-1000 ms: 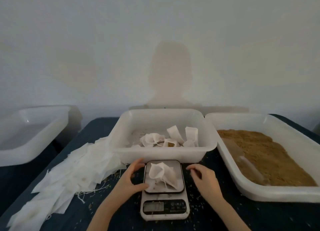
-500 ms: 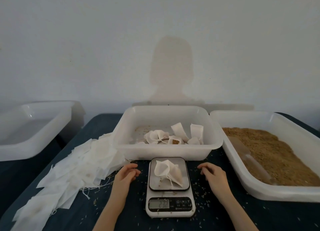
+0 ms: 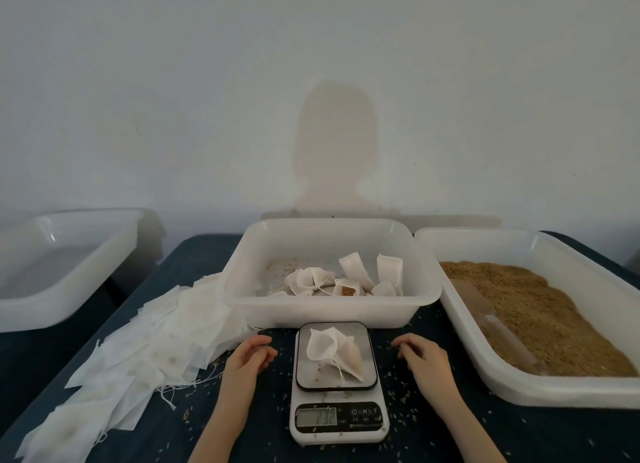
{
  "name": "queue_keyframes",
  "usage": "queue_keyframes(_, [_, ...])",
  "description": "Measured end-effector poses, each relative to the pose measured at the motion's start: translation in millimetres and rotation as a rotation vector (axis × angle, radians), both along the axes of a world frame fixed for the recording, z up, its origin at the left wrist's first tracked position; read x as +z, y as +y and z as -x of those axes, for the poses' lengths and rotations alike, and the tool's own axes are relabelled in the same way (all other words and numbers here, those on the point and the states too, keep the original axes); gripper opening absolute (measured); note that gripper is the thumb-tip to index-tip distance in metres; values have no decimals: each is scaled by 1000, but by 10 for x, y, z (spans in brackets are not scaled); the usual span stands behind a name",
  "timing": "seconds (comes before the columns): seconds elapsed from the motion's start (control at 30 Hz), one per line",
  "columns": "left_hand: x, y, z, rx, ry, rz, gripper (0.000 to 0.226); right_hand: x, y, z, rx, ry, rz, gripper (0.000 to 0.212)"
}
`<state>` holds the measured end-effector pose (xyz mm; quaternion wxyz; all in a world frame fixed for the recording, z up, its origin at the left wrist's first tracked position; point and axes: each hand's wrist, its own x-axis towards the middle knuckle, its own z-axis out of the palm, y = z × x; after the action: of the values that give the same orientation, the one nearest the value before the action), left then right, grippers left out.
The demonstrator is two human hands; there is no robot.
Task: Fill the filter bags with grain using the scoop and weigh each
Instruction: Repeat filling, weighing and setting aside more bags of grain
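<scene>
Over on the far left sits a white translucent plastic tub [image 3: 65, 272], off the edge of the dark blue tabletop [image 3: 194, 254], nothing visible inside. Behind everything, a plain pale wall [image 3: 173, 98] carries a person's head-and-shoulders shadow [image 3: 334, 150].

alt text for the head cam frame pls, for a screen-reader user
A filled filter bag lies on a small digital scale, with the left hand and right hand resting empty on the dark table either side. Behind it a white tub holds more filled bags; a tray of grain sits right, empty bags are heaped left.
</scene>
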<state>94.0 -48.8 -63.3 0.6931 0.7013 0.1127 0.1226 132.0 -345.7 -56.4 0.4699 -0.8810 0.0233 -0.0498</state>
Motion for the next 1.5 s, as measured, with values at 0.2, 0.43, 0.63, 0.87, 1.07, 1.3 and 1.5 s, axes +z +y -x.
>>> queue_keyframes(0.2, [-4, 0, -15, 0, -4, -3, 23, 6, 1, 3, 1, 2, 12, 27])
queue_keyframes(0.43, [9, -11, -4, -1, -2, -32, 22, 29, 29, 37, 14, 9, 50, 27])
queue_keyframes(0.63, [35, -13, 8, -4, -1, -40, 23, 51, 40, 60, 5, -12, 68, 29])
queue_keyframes(0.87, [50, -30, 8, -11, -2, -39, 22, 106, 122, 138, -81, -248, 232, 22])
queue_keyframes(1.07, [40, -27, -1, -10, 2, -24, 23, 309, 385, 115, 42, -364, 302, 22])
queue_keyframes(1.3, [44, -28, -8, -6, 1, -18, 22, 580, 800, 80, 373, -292, 531, 67])
queue_keyframes(1.5, [25, -20, -21, -21, -8, -53, 23, 636, 872, 118, 434, -257, 476, 68])
